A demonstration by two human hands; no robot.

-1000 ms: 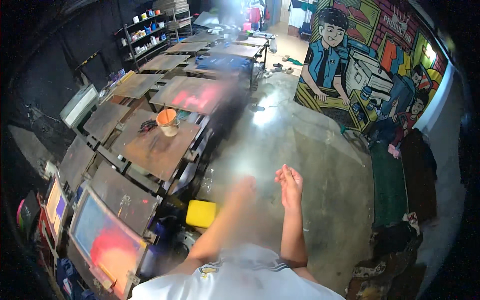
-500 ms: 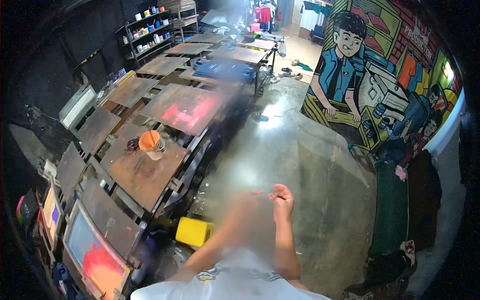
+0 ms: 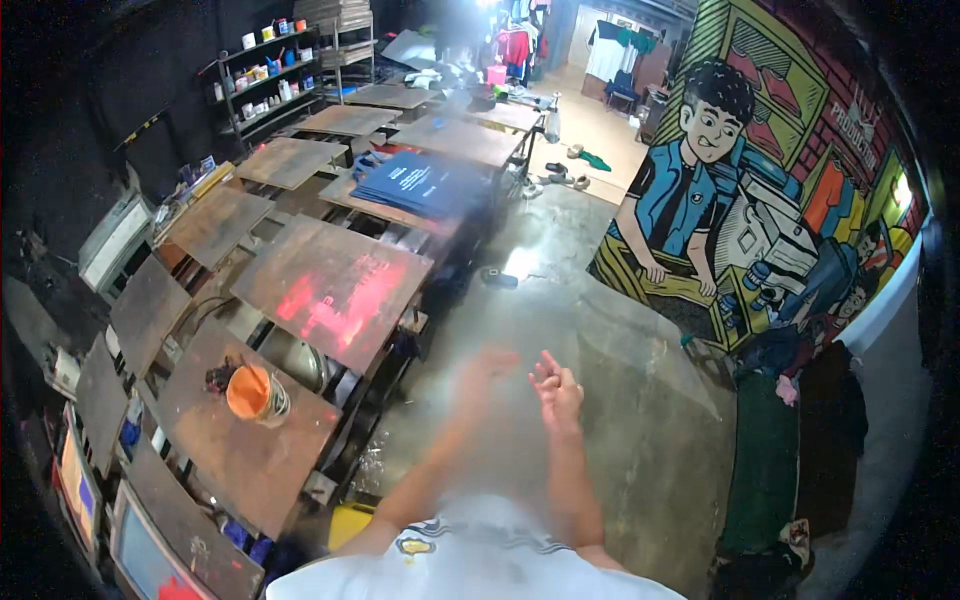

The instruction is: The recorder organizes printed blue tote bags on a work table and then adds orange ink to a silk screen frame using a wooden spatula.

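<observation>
Both of my hands are raised over the grey concrete floor (image 3: 510, 330), in the aisle right of the printing boards. My right hand (image 3: 557, 392) has its fingers apart and nothing in them. Beside it, my left hand (image 3: 488, 368) is smeared, so its fingers cannot be made out. Neither hand touches any of the things around. On the left, a board stained bright pink-red (image 3: 338, 285) lies closest to my left hand. An orange-lined bucket (image 3: 256, 396) stands on the nearer brown board (image 3: 290, 465).
Farther up lies a stack of dark blue printed fabric (image 3: 408, 182). Framed screens (image 3: 160, 545) lean at lower left. A shelf of paint containers (image 3: 270, 75) stands at the back. Shoes (image 3: 560, 178) lie in the aisle, and a painted mural wall (image 3: 730, 170) rises on the right.
My view has shifted forward along the aisle, so the boards and bucket appear lower and farther left. My right hand's fingers have spread more. The yellow container has mostly slipped behind my left arm.
</observation>
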